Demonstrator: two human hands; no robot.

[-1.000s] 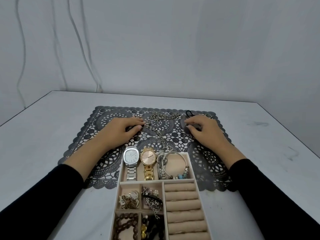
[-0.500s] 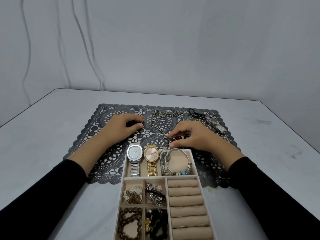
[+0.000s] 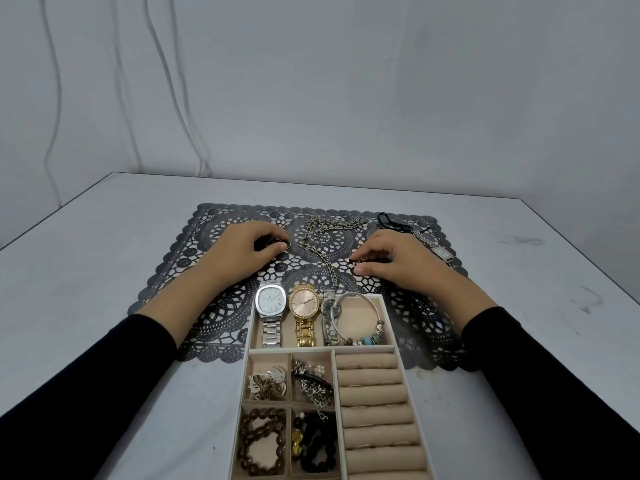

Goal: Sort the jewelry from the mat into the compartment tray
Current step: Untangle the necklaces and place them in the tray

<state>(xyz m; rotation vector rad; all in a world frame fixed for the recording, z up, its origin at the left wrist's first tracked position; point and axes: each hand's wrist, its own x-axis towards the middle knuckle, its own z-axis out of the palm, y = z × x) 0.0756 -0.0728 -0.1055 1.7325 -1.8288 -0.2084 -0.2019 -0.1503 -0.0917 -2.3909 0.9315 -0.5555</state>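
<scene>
A beige compartment tray (image 3: 388, 323) sits at the near edge of a dark lace mat (image 3: 180, 271). Its top section holds a silver watch (image 3: 271, 303), a gold watch (image 3: 304, 306), a third watch and a bangle (image 3: 360, 320). My left hand (image 3: 242, 251) rests on the mat with its fingers curled around a small dark ring (image 3: 284, 244). My right hand (image 3: 394, 263) pinches a small dark item (image 3: 356, 262) against the mat. Between the hands lies a long metal chain (image 3: 323, 240). A small silver watch (image 3: 434, 245) and a black cord (image 3: 389, 221) lie at the mat's far right.
The tray's lower compartments hold earrings (image 3: 266, 381), a chain piece (image 3: 311, 379), a brown bead bracelet (image 3: 263, 441) and black beads (image 3: 317, 445); ring rolls (image 3: 374, 403) fill the right column. The grey table (image 3: 86, 271) ends at a wall with hanging cables (image 3: 166, 81).
My right hand moved from the mat's far right toward the middle and settled on a small dark item, which uncovered the small silver watch. My left hand stayed on the ring.
</scene>
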